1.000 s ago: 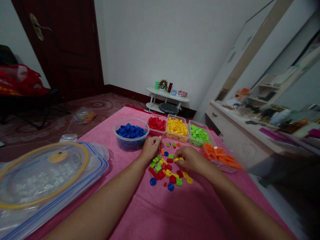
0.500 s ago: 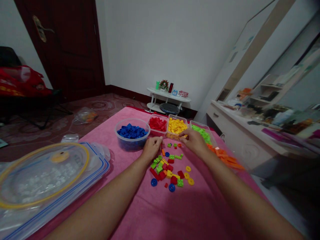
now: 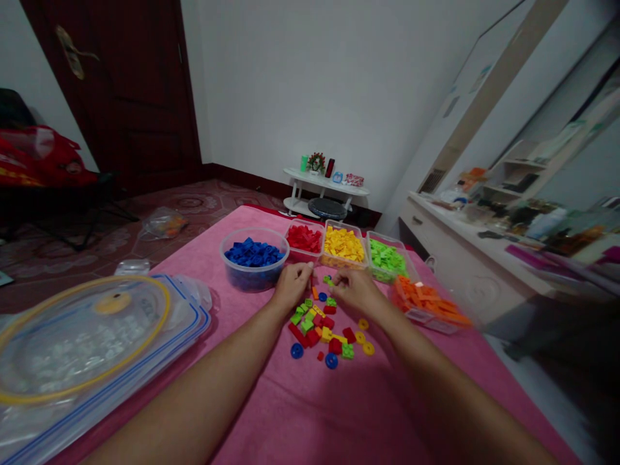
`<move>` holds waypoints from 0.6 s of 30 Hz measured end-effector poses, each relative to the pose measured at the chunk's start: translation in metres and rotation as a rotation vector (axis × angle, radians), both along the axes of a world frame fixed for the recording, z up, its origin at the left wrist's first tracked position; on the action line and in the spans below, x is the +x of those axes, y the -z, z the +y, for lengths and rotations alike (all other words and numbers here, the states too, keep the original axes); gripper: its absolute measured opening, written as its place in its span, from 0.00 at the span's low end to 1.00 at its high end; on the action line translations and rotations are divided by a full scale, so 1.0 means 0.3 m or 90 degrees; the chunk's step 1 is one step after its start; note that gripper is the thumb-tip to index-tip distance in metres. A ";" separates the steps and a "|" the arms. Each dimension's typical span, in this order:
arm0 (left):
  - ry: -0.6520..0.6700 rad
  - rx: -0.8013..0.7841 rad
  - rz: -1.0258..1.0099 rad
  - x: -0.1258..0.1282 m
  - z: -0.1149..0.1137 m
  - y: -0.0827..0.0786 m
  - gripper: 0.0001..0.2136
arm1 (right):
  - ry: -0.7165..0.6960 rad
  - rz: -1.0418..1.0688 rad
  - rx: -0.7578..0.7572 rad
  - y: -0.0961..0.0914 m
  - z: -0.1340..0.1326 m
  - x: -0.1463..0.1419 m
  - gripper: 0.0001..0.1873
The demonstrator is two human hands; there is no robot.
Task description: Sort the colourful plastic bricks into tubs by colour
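Observation:
My left hand (image 3: 292, 284) rests on the pink cloth beside the blue brick tub, fingers closed; what they hold, if anything, is hidden. To its right, my right hand (image 3: 357, 290) is low over the loose pieces with fingertips pinched together. A small light-green piece (image 3: 328, 281) shows right at those fingertips, and whether it is gripped is unclear. Below the hands lie scattered bricks: an orange brick (image 3: 314, 293), a blue ring (image 3: 322, 297), green bricks (image 3: 307, 325), red bricks (image 3: 335, 347) and yellow rings (image 3: 360, 337).
Behind the hands stand a round tub of blue bricks (image 3: 254, 255), then boxes of red bricks (image 3: 304, 237), yellow bricks (image 3: 343, 244), green bricks (image 3: 387, 258) and orange bricks (image 3: 429, 300). A clear zip bag (image 3: 186, 323) and yellow-rimmed lid (image 3: 167, 303) lie at left.
My right hand has moved from the front of the yellow box down and left to the loose pieces, uncovering that box's front. The left hand has stayed nearly still.

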State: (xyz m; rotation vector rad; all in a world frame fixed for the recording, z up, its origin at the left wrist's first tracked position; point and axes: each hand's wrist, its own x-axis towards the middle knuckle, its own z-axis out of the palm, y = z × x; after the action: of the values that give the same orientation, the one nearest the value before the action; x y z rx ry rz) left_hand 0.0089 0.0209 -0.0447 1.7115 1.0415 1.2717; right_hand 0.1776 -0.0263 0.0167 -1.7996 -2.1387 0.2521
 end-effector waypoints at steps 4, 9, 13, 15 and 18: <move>0.001 0.003 -0.006 0.001 0.002 0.002 0.22 | -0.030 -0.034 -0.077 0.020 -0.029 -0.043 0.04; -0.002 -0.002 0.000 0.004 0.004 0.005 0.22 | -0.016 -0.028 -0.115 -0.007 -0.034 -0.017 0.04; 0.001 0.001 0.003 0.002 0.002 0.000 0.22 | 0.057 -0.060 -0.128 -0.106 0.026 0.107 0.06; 0.007 -0.005 0.004 0.000 0.000 -0.005 0.22 | 0.115 -0.080 -0.094 -0.165 0.069 0.194 0.06; 0.009 -0.010 0.002 -0.001 -0.003 -0.010 0.22 | 0.221 -0.114 0.009 -0.227 0.120 0.304 0.08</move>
State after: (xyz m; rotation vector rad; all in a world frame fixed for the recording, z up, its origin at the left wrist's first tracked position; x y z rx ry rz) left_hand 0.0086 0.0201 -0.0418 1.7067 1.0365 1.2486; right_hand 0.2690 0.0097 0.0848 -2.2148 -1.8849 -0.0096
